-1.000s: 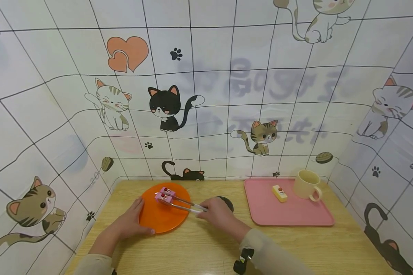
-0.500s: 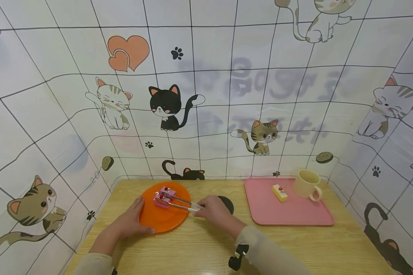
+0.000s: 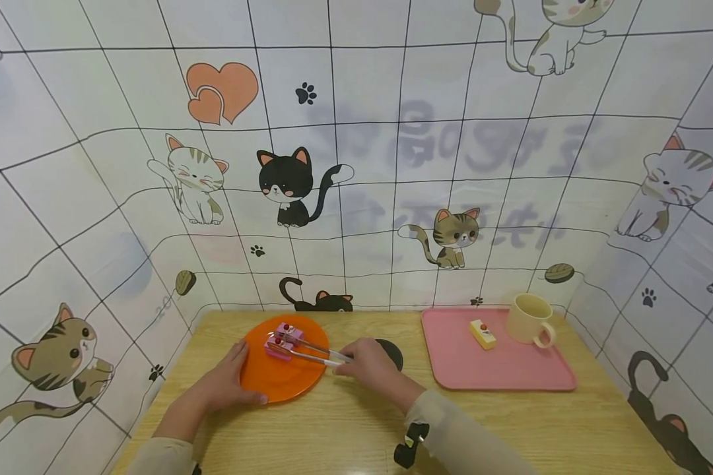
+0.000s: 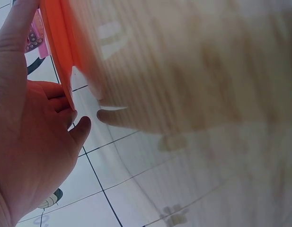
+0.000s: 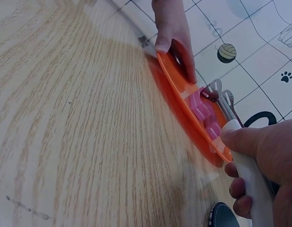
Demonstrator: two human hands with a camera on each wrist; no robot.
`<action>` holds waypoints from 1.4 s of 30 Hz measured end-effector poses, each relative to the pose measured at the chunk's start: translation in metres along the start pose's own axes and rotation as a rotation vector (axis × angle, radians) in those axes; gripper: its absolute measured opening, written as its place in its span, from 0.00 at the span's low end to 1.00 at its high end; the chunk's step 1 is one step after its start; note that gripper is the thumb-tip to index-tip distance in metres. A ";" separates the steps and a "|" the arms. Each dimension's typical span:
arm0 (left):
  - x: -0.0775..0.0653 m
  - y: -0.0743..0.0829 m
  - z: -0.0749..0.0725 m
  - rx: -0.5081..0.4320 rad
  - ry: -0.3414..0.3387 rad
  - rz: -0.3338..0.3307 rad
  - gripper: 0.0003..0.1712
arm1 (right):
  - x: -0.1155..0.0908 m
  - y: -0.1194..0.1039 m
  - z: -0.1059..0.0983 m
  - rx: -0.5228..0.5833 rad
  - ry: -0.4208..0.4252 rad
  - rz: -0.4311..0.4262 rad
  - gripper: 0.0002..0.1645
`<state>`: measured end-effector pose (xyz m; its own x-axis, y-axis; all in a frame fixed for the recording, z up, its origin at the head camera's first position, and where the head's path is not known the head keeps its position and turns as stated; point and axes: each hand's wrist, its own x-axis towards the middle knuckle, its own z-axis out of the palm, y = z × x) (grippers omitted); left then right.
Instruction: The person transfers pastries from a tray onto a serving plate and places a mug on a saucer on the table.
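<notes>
Since a second ago, the nearer cake point(image 3: 280, 355) has shifted slightly toward the left hand point(image 3: 226, 384), whose relaxed fingers rest along the rim of the plate point(image 3: 282, 386): apparently a small adjustment. Ahead of the right hand point(image 3: 373, 366), which grips the tongs point(image 5: 253, 182) (whether their tips pinch it, I cannot tell), it looks pink, red-berried, just beside the farther cake point(image 3: 288, 327).
</notes>
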<state>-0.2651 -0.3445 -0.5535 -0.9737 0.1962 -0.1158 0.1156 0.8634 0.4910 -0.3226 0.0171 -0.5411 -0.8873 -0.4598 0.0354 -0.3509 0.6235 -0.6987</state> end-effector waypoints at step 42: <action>0.002 0.000 0.001 -0.010 -0.015 -0.039 0.84 | -0.068 0.065 -0.066 0.004 0.156 0.052 0.15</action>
<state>-0.2666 -0.3437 -0.5541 -0.9744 0.1693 -0.1477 0.0754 0.8657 0.4949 -0.3049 0.1310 -0.5420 -0.9400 -0.3232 0.1096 -0.3027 0.6410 -0.7053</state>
